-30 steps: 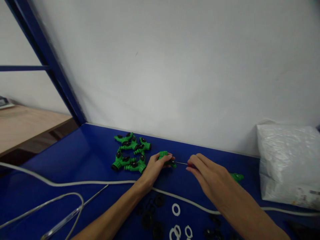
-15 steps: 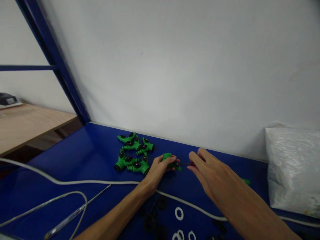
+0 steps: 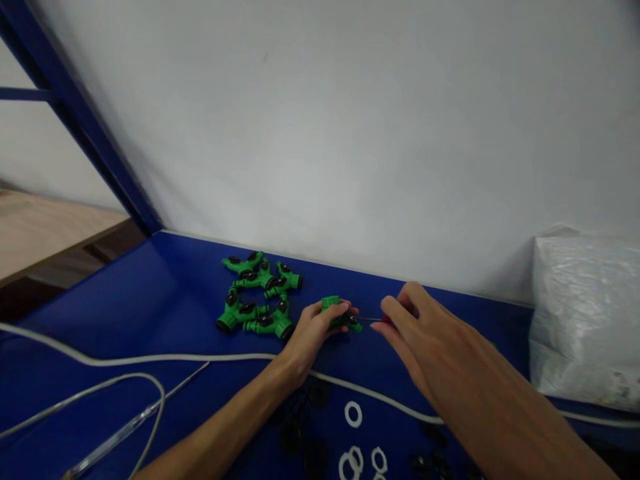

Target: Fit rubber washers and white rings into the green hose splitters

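My left hand (image 3: pixel 314 329) is closed around a green hose splitter (image 3: pixel 331 303), whose black-capped branch points to the right. In my right hand (image 3: pixel 415 317) is a screwdriver (image 3: pixel 370 320) with a red handle, mostly hidden by the fingers. Its thin metal shaft lies level and its tip meets the splitter near the black part; the exact contact is too small to make out. Left of my left hand, several like green splitters (image 3: pixel 271 321) with black valve levers lie in a group on the blue table (image 3: pixel 185 287).
A white cable (image 3: pixel 175 357) crosses the table beneath my forearms. In front lie white rings (image 3: pixel 353 414) and dark round parts (image 3: pixel 293 435). A long screwdriver with a clear handle (image 3: pixel 113 441) lies at left, under a cable loop. A plastic-wrapped package (image 3: pixel 583 320) stands at right against the wall.
The view has shifted slightly, so the table things appear further left and higher. Both hands keep their holds on the splitter and the screwdriver, and the shaft still reaches the splitter.
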Action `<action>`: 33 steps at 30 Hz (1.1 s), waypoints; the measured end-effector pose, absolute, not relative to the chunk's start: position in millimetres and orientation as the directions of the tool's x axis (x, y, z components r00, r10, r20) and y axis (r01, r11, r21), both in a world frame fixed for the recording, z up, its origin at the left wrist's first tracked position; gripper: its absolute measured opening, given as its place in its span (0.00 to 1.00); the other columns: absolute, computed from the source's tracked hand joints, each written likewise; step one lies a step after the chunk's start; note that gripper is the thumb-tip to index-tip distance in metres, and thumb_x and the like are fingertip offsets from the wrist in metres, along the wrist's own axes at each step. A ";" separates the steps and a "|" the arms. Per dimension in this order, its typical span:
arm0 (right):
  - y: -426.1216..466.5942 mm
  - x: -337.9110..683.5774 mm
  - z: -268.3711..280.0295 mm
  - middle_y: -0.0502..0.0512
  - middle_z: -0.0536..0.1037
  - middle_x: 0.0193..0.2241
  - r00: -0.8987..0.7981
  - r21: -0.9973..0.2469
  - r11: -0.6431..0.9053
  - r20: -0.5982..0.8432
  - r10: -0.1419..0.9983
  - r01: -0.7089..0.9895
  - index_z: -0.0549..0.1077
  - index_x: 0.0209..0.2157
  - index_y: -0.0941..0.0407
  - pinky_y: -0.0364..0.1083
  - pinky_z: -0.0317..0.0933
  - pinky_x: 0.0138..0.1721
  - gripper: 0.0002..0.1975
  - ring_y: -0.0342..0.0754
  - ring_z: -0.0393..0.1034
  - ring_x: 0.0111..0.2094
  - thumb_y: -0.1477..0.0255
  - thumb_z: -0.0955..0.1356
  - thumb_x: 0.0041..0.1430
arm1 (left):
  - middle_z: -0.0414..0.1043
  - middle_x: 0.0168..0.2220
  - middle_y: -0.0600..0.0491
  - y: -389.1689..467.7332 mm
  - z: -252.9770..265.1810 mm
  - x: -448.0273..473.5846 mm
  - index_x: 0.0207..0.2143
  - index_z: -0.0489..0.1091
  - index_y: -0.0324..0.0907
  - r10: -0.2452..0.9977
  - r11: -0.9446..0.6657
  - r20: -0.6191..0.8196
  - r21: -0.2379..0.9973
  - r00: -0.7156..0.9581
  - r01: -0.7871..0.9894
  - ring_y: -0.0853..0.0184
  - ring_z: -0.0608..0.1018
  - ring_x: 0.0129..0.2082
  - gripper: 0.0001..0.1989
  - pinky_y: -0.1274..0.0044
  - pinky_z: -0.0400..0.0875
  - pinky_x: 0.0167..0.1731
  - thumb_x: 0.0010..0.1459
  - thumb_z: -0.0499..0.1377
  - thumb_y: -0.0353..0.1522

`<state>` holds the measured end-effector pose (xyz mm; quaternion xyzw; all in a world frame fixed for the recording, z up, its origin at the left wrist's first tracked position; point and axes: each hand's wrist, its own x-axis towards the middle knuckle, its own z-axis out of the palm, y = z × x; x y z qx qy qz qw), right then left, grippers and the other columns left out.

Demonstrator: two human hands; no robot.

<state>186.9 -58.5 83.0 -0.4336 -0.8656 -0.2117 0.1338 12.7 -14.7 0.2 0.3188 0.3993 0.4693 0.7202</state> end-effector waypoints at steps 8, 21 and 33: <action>-63.8 179.5 81.7 0.58 0.73 0.36 -0.560 0.185 0.536 0.412 0.719 0.824 0.71 0.48 0.53 0.45 0.64 0.24 0.14 0.48 0.70 0.27 0.74 0.58 0.68 | 0.80 0.44 0.43 -12.6 -2.3 12.3 0.37 0.79 0.37 0.935 0.339 -0.252 0.843 0.251 -0.417 0.56 0.78 0.49 0.13 0.72 0.70 0.46 0.51 0.67 0.36; -89.9 177.8 96.0 0.61 0.77 0.44 -0.492 0.051 0.526 0.441 0.751 0.849 0.71 0.51 0.50 0.52 0.73 0.38 0.17 0.57 0.76 0.43 0.76 0.59 0.65 | 0.81 0.40 0.46 -14.6 7.0 9.7 0.37 0.80 0.38 0.920 0.351 -0.244 0.860 0.306 -0.371 0.57 0.78 0.47 0.13 0.72 0.70 0.46 0.54 0.62 0.37; -75.1 186.8 69.0 0.64 0.79 0.44 -0.497 0.082 0.517 0.437 0.750 0.852 0.71 0.53 0.54 0.50 0.74 0.38 0.19 0.56 0.78 0.41 0.78 0.59 0.64 | 0.82 0.40 0.46 -15.6 6.4 9.2 0.37 0.78 0.38 0.910 0.367 -0.255 0.861 0.326 -0.352 0.57 0.78 0.47 0.15 0.73 0.69 0.46 0.56 0.60 0.41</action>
